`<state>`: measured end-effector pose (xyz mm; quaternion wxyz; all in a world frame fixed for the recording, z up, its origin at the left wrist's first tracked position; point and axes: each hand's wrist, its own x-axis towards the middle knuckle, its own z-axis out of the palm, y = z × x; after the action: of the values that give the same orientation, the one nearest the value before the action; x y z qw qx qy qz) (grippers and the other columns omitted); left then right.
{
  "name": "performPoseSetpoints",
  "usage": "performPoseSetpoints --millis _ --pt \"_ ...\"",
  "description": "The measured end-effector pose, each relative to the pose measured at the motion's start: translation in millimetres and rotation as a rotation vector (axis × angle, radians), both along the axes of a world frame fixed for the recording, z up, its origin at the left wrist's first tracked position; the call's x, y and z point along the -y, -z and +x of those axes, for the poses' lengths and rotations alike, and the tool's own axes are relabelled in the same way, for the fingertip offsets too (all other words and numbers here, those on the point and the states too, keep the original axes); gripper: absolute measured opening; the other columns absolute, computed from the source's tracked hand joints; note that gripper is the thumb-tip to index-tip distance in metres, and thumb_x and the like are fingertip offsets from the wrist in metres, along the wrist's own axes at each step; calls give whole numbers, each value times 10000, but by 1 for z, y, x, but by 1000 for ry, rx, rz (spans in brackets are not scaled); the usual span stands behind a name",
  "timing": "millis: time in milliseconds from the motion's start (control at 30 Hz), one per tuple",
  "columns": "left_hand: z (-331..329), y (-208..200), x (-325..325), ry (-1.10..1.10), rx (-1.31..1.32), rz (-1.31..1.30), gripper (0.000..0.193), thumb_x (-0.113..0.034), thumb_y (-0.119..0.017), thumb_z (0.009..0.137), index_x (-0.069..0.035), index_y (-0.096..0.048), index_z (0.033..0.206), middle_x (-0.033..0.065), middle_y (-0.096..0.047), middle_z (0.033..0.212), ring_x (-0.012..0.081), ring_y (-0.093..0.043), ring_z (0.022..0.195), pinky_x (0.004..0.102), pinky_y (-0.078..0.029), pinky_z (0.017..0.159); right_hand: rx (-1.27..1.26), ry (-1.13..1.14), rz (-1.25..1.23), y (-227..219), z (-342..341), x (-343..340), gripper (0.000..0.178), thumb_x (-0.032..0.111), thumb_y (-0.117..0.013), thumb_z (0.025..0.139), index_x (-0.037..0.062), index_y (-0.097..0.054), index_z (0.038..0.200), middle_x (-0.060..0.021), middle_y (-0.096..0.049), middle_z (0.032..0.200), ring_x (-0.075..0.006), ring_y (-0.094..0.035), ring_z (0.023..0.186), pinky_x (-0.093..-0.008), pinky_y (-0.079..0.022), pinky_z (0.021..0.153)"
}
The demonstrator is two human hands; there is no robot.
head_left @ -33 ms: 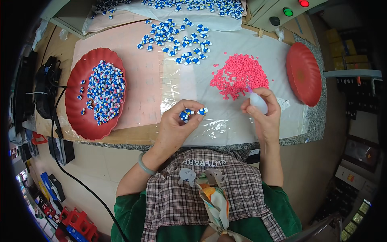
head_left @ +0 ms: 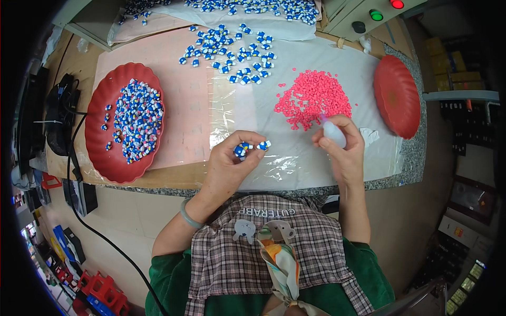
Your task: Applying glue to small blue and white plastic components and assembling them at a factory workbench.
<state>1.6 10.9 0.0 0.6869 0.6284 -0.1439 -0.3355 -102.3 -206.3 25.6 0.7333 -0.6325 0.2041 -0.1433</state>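
My left hand [head_left: 224, 163] is closed around a few small blue-and-white figures [head_left: 241, 150]. One more figure [head_left: 263, 145] is pinched between its thumb and fingertip, facing the middle of the table. In my right hand [head_left: 345, 152] is a small whitish squeeze bottle [head_left: 334, 134] with a purple tip. That tip points away from me, at the near edge of a heap of small bright pink pieces [head_left: 316, 95]. Beyond my left hand, many similar blue-and-white figures [head_left: 216, 45] lie loose on the covered table.
At the left stands a red fluted dish [head_left: 97, 142] with many blue, white and pink figures. Another red dish [head_left: 398, 97] sits at the right edge. A shelf tray [head_left: 253, 8] at the back holds more figures, beside a box with a green button [head_left: 376, 15].
My right hand has shifted slightly left with the squeeze bottle. My left hand stays almost where it was.
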Motion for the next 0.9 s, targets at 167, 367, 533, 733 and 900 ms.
performPoseSetpoints --millis 167,367,533,733,900 --pt "-1 1 -1 -11 -6 -2 165 -10 -663 874 -39 -648 1036 -32 -605 933 4 -499 763 147 -422 632 -124 15 -444 22 2 -1 228 -42 -660 799 33 -591 1002 -44 -597 832 -148 -611 793 -285 -497 697" --pt "-1 2 -4 -10 -17 17 170 -7 -661 873 -39 -647 1040 -28 -602 945 5 -503 774 150 -428 642 -63 -123 -970 16 22 -8 245 -87 -671 699 27 -674 915 -74 -566 846 -215 -606 774 -311 -481 669" --pt "1 2 -9 -7 -15 8 179 9 -645 882 -13 -628 1059 8 -618 994 40 -553 854 174 -463 730 -77 -296 -1051 14 31 -1 307 -75 -685 659 55 -689 938 -85 -566 855 -237 -614 802 -327 -493 680" --pt "6 3 -16 -38 -24 -4 177 15 -639 886 -3 -625 1061 17 -632 1020 46 -574 877 176 -472 749 -111 -368 -1105 11 34 6 250 -45 -694 691 50 -666 921 -79 -581 872 -252 -626 804 -344 -500 676" --pt "10 5 -19 -72 -17 -15 177 12 -651 879 -12 -637 1054 -7 -624 1028 18 -551 840 156 -455 699 -109 -398 -1204 7 36 7 190 2 -717 707 32 -647 881 -91 -586 862 -269 -625 791 -370 -499 674"
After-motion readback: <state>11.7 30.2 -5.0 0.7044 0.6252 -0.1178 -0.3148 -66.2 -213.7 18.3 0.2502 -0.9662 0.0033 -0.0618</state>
